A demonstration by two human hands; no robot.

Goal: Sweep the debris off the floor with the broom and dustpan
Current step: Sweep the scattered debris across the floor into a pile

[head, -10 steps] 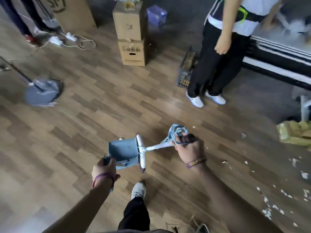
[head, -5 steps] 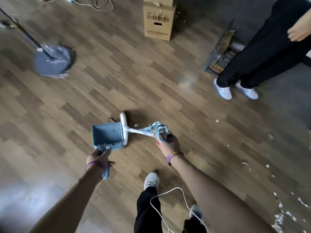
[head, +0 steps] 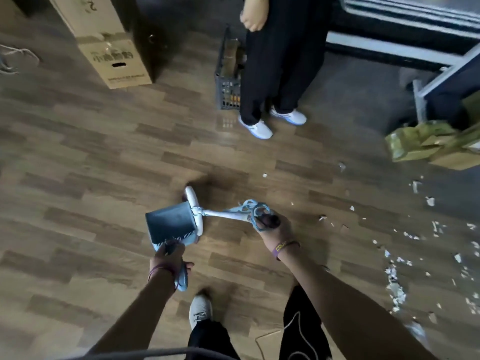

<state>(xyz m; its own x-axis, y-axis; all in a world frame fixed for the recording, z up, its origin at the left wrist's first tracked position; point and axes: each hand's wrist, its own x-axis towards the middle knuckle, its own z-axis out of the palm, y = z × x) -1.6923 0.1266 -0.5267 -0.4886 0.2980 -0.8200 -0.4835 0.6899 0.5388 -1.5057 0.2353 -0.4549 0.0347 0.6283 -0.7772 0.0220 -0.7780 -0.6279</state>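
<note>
Blue-grey dustpan (head: pixel 170 222) low at the wood-pattern floor (head: pixel 78 178), its open side against the white broom (head: pixel 194 211) head; whether it touches the boards, cannot tell. Left hand (head: pixel 168 257) wrapped round the dustpan handle. Right hand (head: pixel 272 229) curled round the broom's upper end, shaft slanting left to the head. White debris (head: pixel 396 289) scattered well to the right, apart from the pan. Beyond: cardboard box (head: pixel 117 61), dark crate (head: pixel 227 81) beside a standing person's white shoes (head: pixel 257 128)
</note>
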